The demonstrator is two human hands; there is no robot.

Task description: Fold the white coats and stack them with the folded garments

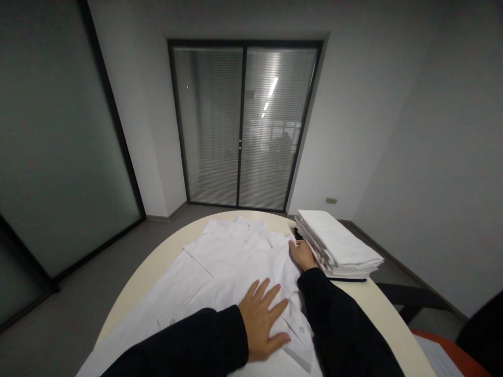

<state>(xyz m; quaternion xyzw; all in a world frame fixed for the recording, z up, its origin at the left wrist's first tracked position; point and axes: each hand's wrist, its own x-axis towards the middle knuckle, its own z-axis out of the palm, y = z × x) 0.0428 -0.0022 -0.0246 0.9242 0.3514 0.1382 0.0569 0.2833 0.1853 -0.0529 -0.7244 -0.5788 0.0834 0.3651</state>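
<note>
A white collared shirt (236, 256) lies spread over the round table, its collar toward the far edge and its lower part toward me. My left hand (262, 319) rests flat on the lower middle of the shirt, fingers spread. Near the shirt's right shoulder, my right hand (302, 255) has its thumb and fingers closed on the edge of the fabric, just left of the folded stack. Buttons show on the shirt's front and near a cuff.
A stack of folded white cloths (340, 243) sits at the right side of the cream table (135, 280), with something dark under it. Beyond the table is a glass double door (239, 125) with blinds. An orange and black chair (451, 340) stands at the lower right.
</note>
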